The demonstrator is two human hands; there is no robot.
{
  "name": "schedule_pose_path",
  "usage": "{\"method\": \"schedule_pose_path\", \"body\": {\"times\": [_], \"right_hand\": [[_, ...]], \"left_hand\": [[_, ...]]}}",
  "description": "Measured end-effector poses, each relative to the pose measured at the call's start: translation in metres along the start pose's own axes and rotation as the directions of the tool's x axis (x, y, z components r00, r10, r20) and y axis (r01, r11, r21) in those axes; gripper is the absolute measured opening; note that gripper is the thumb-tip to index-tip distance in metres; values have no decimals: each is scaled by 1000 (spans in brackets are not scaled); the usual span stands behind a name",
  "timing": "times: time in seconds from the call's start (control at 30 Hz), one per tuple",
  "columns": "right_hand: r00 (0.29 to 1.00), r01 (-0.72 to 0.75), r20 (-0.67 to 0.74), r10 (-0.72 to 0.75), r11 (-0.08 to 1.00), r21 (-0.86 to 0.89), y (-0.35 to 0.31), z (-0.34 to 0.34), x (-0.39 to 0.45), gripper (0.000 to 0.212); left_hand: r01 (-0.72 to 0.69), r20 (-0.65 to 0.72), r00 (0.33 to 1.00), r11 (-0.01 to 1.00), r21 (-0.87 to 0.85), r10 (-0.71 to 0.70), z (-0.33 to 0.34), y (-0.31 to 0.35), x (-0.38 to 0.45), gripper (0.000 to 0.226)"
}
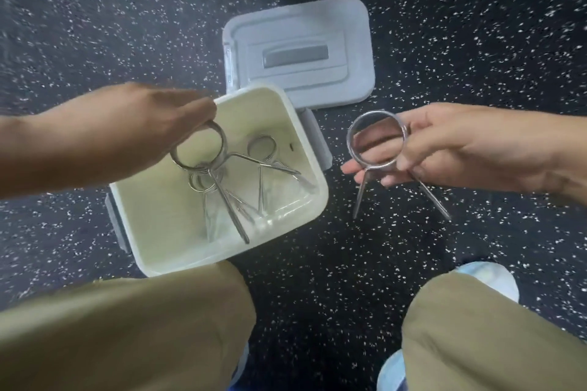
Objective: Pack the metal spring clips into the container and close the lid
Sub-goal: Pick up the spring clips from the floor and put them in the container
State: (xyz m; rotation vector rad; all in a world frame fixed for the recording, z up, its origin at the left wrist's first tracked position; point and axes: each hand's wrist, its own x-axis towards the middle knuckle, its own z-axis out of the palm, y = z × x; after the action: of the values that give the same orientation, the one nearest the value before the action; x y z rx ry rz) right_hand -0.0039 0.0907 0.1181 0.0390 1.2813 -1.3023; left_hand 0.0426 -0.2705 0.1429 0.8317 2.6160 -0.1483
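Our left hand (127, 133) pinches a clip (203, 152) over the open container (305, 140); our right hand (470, 146) grips another clip (378, 143) just right of it. Those long legs might snag the pile inside, and the lid (349, 41) sits behind.

Blurred clips (222, 197) deep in container (305, 149)

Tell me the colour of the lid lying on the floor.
The lid is pale grey with a darker grey handle recess, seen in the head view.
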Motion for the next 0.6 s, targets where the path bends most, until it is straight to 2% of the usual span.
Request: {"method": "schedule_pose_path", "body": {"times": [0.07,0.17,0.2,0.3,0.4,0.5,0.6], "right_hand": [[999,37,28,-36,999,-11,-6,8,3,42],[996,87,13,-86,995,-58,-9,18,12,32],[995,102,-5,-103,993,-57,-9,20,14,30],[989,117,-81,-121,992,-56,-9,29,22,20],[979,113,-162,-120,992,-57,-16,38,32,28],[965,127,-198,-170,969,-211,-26,56,45,30],[949,162,-210,-234,936,-312,-30,70,51,23]], "left_hand": [[12,12,1000,1000,22,-13,13,-4,-6,13],[2,8,1000,1000,17,-2,38,-12,-14,48],[-3,20,1000,999,47,2,48,-14,-15,50],[-30,77,997,996,85,24,79,-14,-15,37],[-15,203,979,990,142,-15,100,-8,-7,30],[18,213,975,979,202,-62,110,-9,-5,35],[10,295,951,962,272,-93,113,3,4,33]]}}
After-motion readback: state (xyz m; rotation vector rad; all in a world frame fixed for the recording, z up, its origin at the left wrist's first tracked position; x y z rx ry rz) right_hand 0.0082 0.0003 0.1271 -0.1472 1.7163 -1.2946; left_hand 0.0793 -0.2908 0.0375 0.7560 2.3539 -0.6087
